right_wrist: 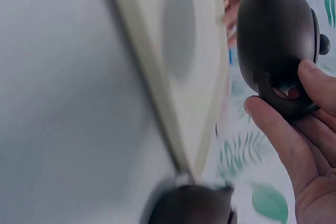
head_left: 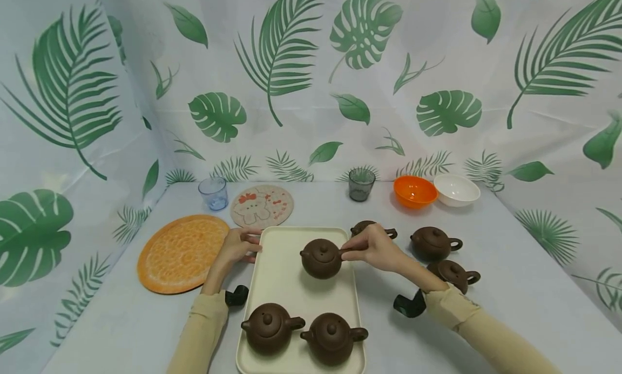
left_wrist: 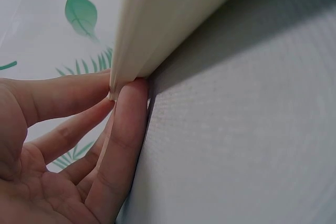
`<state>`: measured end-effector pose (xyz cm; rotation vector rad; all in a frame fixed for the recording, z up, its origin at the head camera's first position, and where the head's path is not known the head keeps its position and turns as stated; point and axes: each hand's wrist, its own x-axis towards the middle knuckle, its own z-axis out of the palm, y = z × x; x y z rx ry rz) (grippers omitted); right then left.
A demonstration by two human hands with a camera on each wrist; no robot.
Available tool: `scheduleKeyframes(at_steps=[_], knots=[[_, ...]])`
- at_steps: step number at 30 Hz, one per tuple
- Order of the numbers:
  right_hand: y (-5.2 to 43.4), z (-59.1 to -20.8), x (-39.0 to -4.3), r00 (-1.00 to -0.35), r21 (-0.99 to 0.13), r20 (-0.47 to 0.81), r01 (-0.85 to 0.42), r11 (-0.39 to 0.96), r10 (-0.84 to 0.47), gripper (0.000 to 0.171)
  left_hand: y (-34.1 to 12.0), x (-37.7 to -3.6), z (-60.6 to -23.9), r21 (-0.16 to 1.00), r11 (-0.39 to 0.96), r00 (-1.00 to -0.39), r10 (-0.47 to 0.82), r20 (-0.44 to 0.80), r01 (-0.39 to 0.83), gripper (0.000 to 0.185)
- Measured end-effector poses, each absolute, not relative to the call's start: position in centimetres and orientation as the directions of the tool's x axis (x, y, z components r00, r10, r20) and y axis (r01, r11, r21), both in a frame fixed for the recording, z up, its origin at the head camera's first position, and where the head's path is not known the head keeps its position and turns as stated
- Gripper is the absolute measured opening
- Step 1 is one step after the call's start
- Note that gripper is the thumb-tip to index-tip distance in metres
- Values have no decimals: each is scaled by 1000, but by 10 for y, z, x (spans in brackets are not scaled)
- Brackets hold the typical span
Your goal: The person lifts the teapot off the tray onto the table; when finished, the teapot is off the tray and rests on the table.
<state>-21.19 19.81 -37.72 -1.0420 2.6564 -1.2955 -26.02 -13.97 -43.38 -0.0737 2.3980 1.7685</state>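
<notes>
Fingers of the right hand [head_left: 376,248] pinch the teapot [head_left: 320,258] handle; left hand [head_left: 236,246] fingers straight, touching the tray [head_left: 282,277] edge.

The head view looks forward and down over the whole grey tabletop [head_left: 510,287]. Both wrist views sit very close — each sees the edge of the cream rectangular plastic tray [head_left: 279,277] [left_wrist: 152,30] [right_wrist: 184,87].

Dark teapot [right_wrist: 275,40] pinched by its handle in the right grip [right_wrist: 304,145]. Held above the cream tray [right_wrist: 184,66], shadow beneath. Another teapot [right_wrist: 189,205] blurred at the lower edge.
</notes>
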Motion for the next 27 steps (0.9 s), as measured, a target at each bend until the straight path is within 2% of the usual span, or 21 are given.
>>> scheduleKeyframes(at_steps=[6, 13, 22, 27], knots=[[238, -375, -204, -819, -707, 201, -501, 500, -537, 14, -139, -259, -431, 945, 289, -983, 54, -174, -151, 40], [271, -382, -195, -847, -674, 184, -478, 563, -499, 12, -138, -259, -431, 945, 288, -984, 42, -175, -156, 41], [293, -395, -192, -841, -644, 222, -506, 573, -493, 13, -139, -258, -433, 941, 305, -984, 41, -171, -150, 39], [296, -394, -193, -846, -646, 185, -488, 587, -500, 13, -138, -258, -432, 940, 305, -985, 34, -170, -152, 39]])
